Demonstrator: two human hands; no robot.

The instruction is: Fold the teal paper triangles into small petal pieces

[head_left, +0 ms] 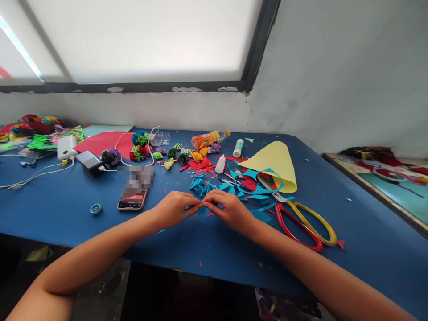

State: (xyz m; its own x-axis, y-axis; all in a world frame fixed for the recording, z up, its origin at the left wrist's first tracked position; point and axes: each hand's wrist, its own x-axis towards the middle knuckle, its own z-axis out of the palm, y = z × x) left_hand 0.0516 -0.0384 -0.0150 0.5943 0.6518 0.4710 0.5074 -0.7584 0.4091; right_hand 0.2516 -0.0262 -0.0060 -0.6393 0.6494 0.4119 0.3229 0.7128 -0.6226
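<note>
Both forearms come in over the near edge of the blue table (100, 232) and slant toward each other, so that the left hand (175, 208) and the right hand (230, 209) meet fingertip to fingertip to the left of the scissors (279, 197), fingers curled and knuckles up. Each thumb and forefinger is pinched closed on a small piece of blue paper (202, 211), left of the scissors too, of which I glimpse only a bit below the fingertips. Folded blue pieces (198, 185) also lie left of the scissors, and a curled yellow sheet (272, 162) just beyond them.
</note>
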